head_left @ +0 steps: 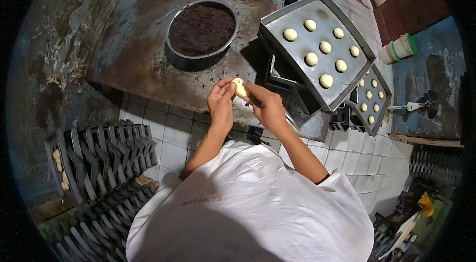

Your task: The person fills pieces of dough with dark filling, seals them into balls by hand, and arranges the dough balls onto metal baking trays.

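Note:
Between my two hands is a small piece of pale yellow dough [240, 88], held above the near edge of the worn table [134, 58]. My left hand [220, 102] pinches its left side with thumb and fingers. From the right, my right hand [267, 106] grips the same dough, its fingertips partly hidden. Beyond my hands stands a round metal bowl [169, 43] of dark brown crumbly filling [202, 29]. To the right, a metal baking tray [292, 11] carries several round dough balls [325, 47], set apart from one another.
A second tray [379, 120] with dough balls sits lower at the right. Stacked dark metal trays [104, 158] fill the lower left, some dough showing at their side. A white and green bucket [404, 47] is at the far right. White floor tiles [171, 135] surround the table.

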A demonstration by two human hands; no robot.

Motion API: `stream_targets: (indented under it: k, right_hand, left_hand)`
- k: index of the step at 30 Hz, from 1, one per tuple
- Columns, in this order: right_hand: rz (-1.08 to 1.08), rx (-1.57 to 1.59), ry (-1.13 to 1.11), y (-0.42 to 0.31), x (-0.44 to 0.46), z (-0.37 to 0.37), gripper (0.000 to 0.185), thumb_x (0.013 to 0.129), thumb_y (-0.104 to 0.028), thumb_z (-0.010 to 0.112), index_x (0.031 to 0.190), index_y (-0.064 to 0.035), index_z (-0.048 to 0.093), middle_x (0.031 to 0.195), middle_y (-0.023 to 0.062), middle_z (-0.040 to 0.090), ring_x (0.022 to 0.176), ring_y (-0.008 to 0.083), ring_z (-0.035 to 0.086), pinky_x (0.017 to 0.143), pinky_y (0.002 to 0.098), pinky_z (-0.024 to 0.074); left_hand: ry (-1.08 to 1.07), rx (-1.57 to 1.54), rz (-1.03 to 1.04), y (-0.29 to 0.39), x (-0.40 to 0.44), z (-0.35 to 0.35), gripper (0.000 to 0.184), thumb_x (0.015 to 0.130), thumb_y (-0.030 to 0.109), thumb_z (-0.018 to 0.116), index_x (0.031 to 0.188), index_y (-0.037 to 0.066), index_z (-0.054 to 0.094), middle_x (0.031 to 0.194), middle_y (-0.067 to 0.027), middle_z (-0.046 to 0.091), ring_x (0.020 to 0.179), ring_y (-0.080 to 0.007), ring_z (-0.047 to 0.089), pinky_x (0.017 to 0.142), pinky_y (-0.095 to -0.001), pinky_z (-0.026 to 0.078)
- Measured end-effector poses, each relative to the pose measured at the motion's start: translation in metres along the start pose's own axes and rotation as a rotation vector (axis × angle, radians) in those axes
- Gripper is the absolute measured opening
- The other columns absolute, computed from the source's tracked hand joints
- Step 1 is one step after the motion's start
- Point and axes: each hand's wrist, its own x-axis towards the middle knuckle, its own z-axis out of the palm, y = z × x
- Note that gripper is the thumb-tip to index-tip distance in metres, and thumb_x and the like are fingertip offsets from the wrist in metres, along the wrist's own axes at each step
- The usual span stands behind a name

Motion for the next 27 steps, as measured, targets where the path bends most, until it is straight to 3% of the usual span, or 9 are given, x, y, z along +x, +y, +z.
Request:
stream_targets:
  k: [4,7,8,11,16,18,19,22,27]
  right_hand:
    - [0.080,-0.050,0.011,-0.015,0.018,0.012,0.024,0.084,-0.010,0.073,0.107,0.0000,0.071,0.110,0.0194,0.070,0.093,0.0358,0.069,0.081,0.0394,0.0546]
    - [0.258,0.200,0.111,-0.016,0.032,0.023,0.022,0.082,-0.013,0.078,0.096,0.0026,0.071,0.103,0.0141,0.071,0.093,0.0232,0.069,0.076,0.0331,0.0526]
    - [0.336,0.380,0.096,-0.009,0.033,0.030,0.023,0.083,-0.013,0.078,0.098,0.0031,0.071,0.104,0.0133,0.071,0.093,0.0197,0.068,0.075,0.0315,0.0520]
    - [0.515,0.303,0.062,-0.031,0.039,0.035,0.024,0.085,-0.009,0.074,0.105,0.0027,0.072,0.108,0.0118,0.070,0.093,0.0157,0.067,0.076,0.0300,0.0518]
    - [0.251,0.285,0.199,-0.059,0.038,0.064,0.024,0.084,-0.007,0.074,0.108,-0.0012,0.075,0.101,0.0129,0.070,0.089,0.0221,0.069,0.077,0.0334,0.0542]
    - [0.176,0.056,0.172,-0.074,0.037,0.066,0.028,0.081,-0.006,0.077,0.108,-0.0022,0.075,0.100,0.0146,0.068,0.090,0.0264,0.070,0.079,0.0348,0.0547]
    - [0.144,0.031,0.236,-0.061,0.035,0.073,0.032,0.076,-0.004,0.080,0.108,-0.0026,0.074,0.101,0.0150,0.067,0.091,0.0272,0.069,0.079,0.0349,0.0548]
    - [0.243,-0.016,0.366,-0.066,0.044,0.075,0.029,0.076,-0.005,0.080,0.104,-0.0013,0.074,0.100,0.0127,0.067,0.091,0.0247,0.069,0.078,0.0346,0.0546]
    - [0.466,0.339,0.335,-0.063,0.045,0.087,0.023,0.082,-0.009,0.078,0.100,0.0042,0.075,0.088,0.0108,0.076,0.080,0.0157,0.070,0.077,0.0309,0.0545]
  left_hand:
    - [-0.130,-0.050,-0.040,0.026,0.001,-0.003,0.026,0.104,0.015,0.056,0.119,-0.004,0.064,0.127,-0.0155,0.066,0.112,-0.0193,0.063,0.101,-0.0319,0.047]
    - [-0.402,-0.186,-0.045,0.042,0.002,-0.011,0.036,0.100,0.012,0.054,0.131,-0.006,0.060,0.142,-0.0195,0.056,0.131,-0.0239,0.052,0.114,-0.0377,0.035]
    - [-0.410,-0.192,-0.052,0.045,0.005,-0.012,0.036,0.100,0.012,0.054,0.131,-0.006,0.060,0.142,-0.0195,0.056,0.131,-0.0239,0.052,0.114,-0.0377,0.035]
    - [-0.338,-0.138,-0.087,0.044,0.013,-0.019,0.033,0.100,0.010,0.057,0.129,-0.006,0.058,0.131,-0.0177,0.062,0.121,-0.0215,0.059,0.106,-0.0350,0.043]
    - [-0.198,-0.218,-0.167,0.052,0.032,-0.033,0.025,0.101,0.016,0.061,0.121,0.004,0.056,0.124,-0.0162,0.064,0.115,-0.0204,0.061,0.095,-0.0333,0.051]
    - [-0.251,-0.250,-0.175,0.057,0.037,-0.036,0.018,0.102,0.016,0.061,0.114,0.003,0.058,0.116,-0.0147,0.067,0.108,-0.0191,0.064,0.092,-0.0333,0.053]
    - [-0.297,-0.221,-0.171,0.058,0.038,-0.038,0.031,0.102,0.022,0.061,0.124,0.001,0.057,0.126,-0.0171,0.064,0.115,-0.0199,0.062,0.096,-0.0331,0.051]
    - [-0.409,-0.155,-0.118,0.071,0.032,-0.036,0.037,0.104,0.027,0.058,0.126,-0.003,0.060,0.134,-0.0192,0.061,0.120,-0.0215,0.060,0.102,-0.0349,0.047]
    - [-0.486,-0.262,-0.138,0.092,0.030,-0.042,0.030,0.101,0.010,0.053,0.126,-0.004,0.061,0.141,-0.0194,0.056,0.127,-0.0231,0.055,0.108,-0.0365,0.043]
